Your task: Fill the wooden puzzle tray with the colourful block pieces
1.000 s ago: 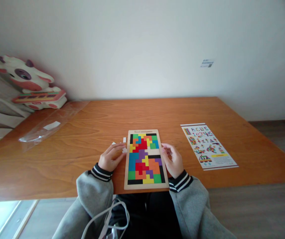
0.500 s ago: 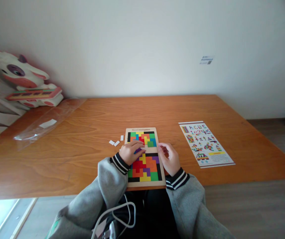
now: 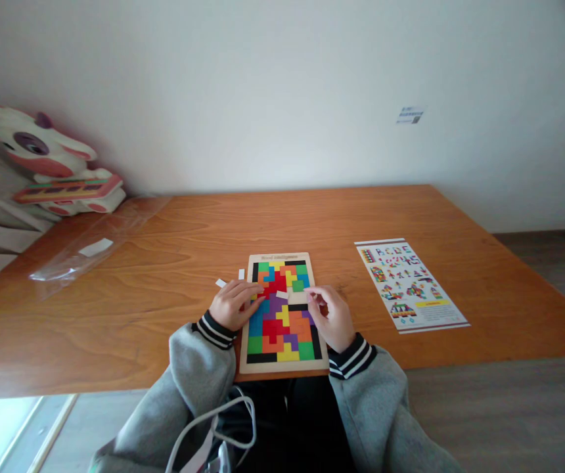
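A wooden puzzle board (image 3: 244, 355) filled with coloured block pieces lies at the table's front edge. My left hand (image 3: 233, 304) rests over the board's left edge, fingers stretched toward the red pieces and nothing visible in them. Over the right side of the board is my right hand (image 3: 330, 315), thumb and forefinger pinched near the green square piece (image 3: 297, 286); what they hold, if anything, is too small to name. A small white piece (image 3: 282, 295) lies on the middle of the board. Bare wood shows beside it, below the green square.
Small white pieces (image 3: 242, 274) lie left of the board, partly behind my left hand. A printed pattern sheet (image 3: 410, 282) is on the right. At the left are a clear plastic bag (image 3: 70, 259) and a cow-shaped toy keyboard (image 3: 73, 190). A white cable (image 3: 213, 414) hangs over my lap.
My left hand has moved left, off the middle of the board, uncovering the white piece and more blocks. My right hand has shifted slightly left, its fingertips now over the board.
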`<state>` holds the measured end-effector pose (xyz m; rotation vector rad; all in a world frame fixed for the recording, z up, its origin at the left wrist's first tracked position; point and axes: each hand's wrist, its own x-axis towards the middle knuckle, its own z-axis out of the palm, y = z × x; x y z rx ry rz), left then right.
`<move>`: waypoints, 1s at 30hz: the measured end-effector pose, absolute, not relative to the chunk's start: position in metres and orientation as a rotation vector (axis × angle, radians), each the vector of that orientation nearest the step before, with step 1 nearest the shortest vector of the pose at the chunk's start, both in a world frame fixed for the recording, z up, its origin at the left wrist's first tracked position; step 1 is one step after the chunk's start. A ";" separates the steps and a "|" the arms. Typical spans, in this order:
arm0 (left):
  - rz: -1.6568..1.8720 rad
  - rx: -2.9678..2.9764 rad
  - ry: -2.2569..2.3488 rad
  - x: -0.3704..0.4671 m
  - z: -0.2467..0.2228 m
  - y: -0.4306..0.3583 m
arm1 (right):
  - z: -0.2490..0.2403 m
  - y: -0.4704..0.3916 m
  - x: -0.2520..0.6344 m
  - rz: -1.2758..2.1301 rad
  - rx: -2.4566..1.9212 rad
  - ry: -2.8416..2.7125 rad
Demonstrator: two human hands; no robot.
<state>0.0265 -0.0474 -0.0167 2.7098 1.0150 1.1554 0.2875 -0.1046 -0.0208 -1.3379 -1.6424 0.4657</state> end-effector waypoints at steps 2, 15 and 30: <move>1.226 2.683 1.074 0.015 -0.018 -0.051 | -0.019 -0.104 0.285 0.428 -1.319 -1.746; 1.167 2.667 0.880 0.026 -0.030 -0.062 | -0.017 -0.082 0.251 0.347 -1.562 -1.957; 1.051 2.763 0.968 0.043 -0.035 -0.069 | -0.024 -0.074 0.261 0.471 -1.468 -1.950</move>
